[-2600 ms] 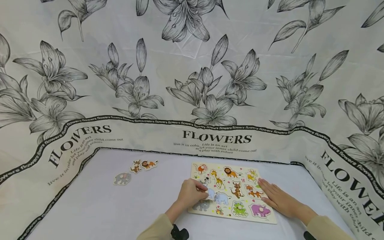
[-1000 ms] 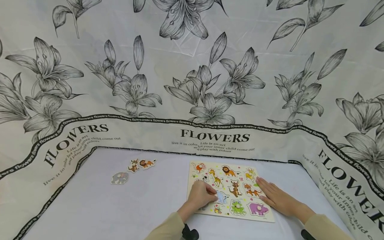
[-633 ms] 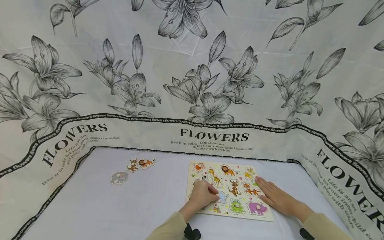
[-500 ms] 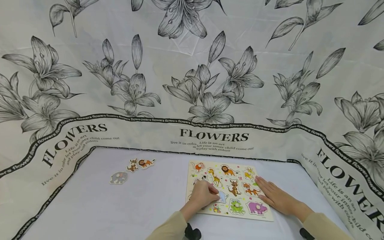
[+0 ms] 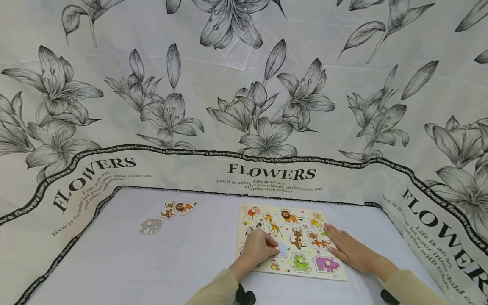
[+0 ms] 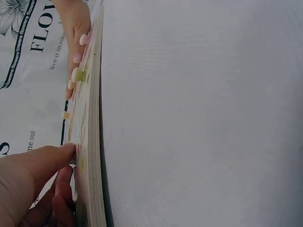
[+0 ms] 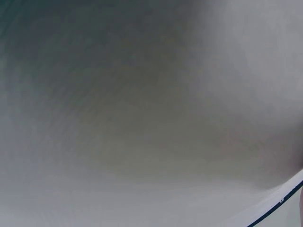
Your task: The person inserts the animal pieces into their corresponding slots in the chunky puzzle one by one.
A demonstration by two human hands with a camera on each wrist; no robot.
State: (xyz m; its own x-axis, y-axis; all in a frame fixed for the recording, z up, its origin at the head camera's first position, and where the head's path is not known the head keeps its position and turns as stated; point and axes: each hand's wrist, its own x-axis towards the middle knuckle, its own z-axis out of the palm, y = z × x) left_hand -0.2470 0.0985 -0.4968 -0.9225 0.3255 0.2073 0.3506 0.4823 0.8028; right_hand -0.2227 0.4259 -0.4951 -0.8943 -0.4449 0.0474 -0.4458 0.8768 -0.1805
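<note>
My left hand (image 5: 260,248) is over the lower left of an animal puzzle board (image 5: 263,271), thumb and forefinger pinched at a light blue elephant piece (image 5: 283,250). The piece lies at the elephant picture's place, and the fingers cover its left part. In the left wrist view, the thumb (image 6: 52,156) and curled fingers are right at the board's face. My right hand (image 5: 354,252) lies with straight fingers along the board's right edge. A frog piece (image 5: 301,262) and a purple hippo piece (image 5: 327,264), both with knobs, sit in the board's front row.
On the left of the white-covered table (image 5: 152,262) lie a grey elephant piece (image 5: 150,226), a kangaroo piece (image 5: 167,209) and a lion piece (image 5: 185,207). A flower-printed cloth (image 5: 190,169) rises behind. The right wrist view is mostly dark blur.
My left hand has moved right with the light blue elephant piece, from beside the blue elephant picture onto it, then stayed there. The right hand has kept its place at the board's edge.
</note>
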